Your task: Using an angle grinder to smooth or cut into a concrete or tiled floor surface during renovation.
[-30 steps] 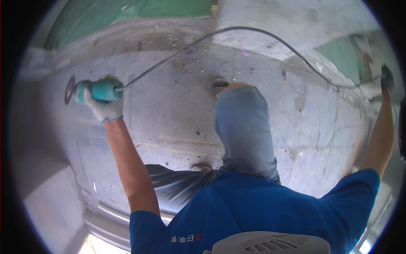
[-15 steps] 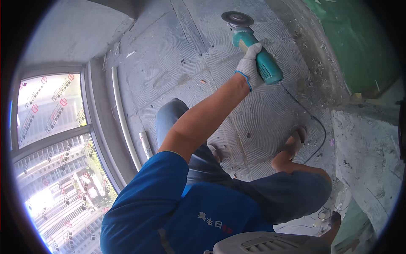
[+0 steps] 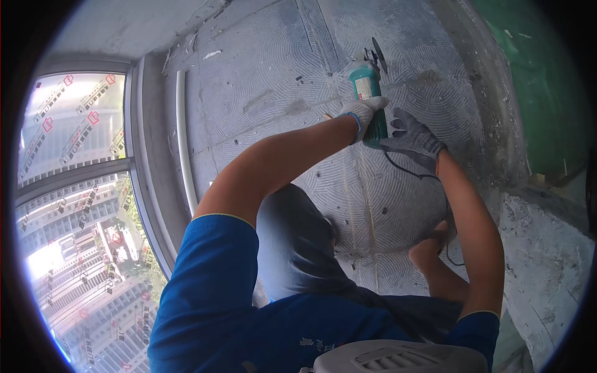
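Note:
A teal angle grinder [image 3: 367,84] is held in front of me over the grey floor, its body pointing away. My left hand [image 3: 365,114], in a pale knit glove with a blue cuff, is closed around the body. At the far end the dark disc [image 3: 379,55] stands on edge, turned to the right. My right hand [image 3: 415,138], in a grey glove, is beside the rear of the grinder with its fingers spread. Whether those fingertips touch the tool I cannot make out. From the rear end a dark power cord [image 3: 404,168] runs past my right wrist.
The ridged concrete floor [image 3: 273,137] carries small debris. A white pipe [image 3: 181,137] lies along the left wall by a window [image 3: 71,133]. On the right are a green wall [image 3: 535,81] and a rough grey slab [image 3: 541,261]. My foot [image 3: 426,248] is on the floor near the cord.
My right hand has come into view beside the grinder. The grinder has moved nearer and its disc has turned from lying flat to standing on edge. My view has shifted slightly.

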`<action>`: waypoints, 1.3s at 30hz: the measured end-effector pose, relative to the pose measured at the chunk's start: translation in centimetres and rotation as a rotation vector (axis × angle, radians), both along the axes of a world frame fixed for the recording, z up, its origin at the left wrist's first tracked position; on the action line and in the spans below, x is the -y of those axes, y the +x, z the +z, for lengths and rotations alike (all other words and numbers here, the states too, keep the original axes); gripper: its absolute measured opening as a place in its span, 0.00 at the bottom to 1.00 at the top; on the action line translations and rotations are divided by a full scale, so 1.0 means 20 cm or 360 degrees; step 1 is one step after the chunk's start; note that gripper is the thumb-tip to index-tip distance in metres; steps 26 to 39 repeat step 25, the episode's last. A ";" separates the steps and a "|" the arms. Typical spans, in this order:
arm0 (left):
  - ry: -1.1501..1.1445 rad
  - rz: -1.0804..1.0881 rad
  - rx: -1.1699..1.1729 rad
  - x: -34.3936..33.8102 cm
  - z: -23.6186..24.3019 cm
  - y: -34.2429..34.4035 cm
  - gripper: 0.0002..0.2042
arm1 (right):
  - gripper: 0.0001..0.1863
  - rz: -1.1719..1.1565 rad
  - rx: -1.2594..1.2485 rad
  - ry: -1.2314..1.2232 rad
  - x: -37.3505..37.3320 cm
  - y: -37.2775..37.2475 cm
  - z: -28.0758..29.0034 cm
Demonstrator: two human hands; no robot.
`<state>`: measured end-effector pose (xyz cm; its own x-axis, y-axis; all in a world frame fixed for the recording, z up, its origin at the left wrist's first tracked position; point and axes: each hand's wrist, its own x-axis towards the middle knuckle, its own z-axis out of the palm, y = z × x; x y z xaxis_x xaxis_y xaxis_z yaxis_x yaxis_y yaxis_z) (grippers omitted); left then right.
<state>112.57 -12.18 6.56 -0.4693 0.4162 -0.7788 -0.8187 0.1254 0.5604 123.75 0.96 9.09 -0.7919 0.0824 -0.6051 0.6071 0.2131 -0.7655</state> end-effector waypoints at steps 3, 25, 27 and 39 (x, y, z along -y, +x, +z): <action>0.0026 0.0036 -0.0134 0.14 -0.08 -0.02 0.23 | 0.54 0.0227 -0.0028 0.0215 0.30 -0.19 -0.06; 0.0294 0.0125 -0.0145 0.70 -0.21 -0.25 0.29 | 0.38 -0.0014 0.0104 0.0547 0.83 -0.66 -0.26; 0.0294 0.0125 -0.0145 0.70 -0.21 -0.25 0.29 | 0.38 -0.0014 0.0104 0.0547 0.83 -0.66 -0.26; 0.0294 0.0125 -0.0145 0.70 -0.21 -0.25 0.29 | 0.38 -0.0014 0.0104 0.0547 0.83 -0.66 -0.26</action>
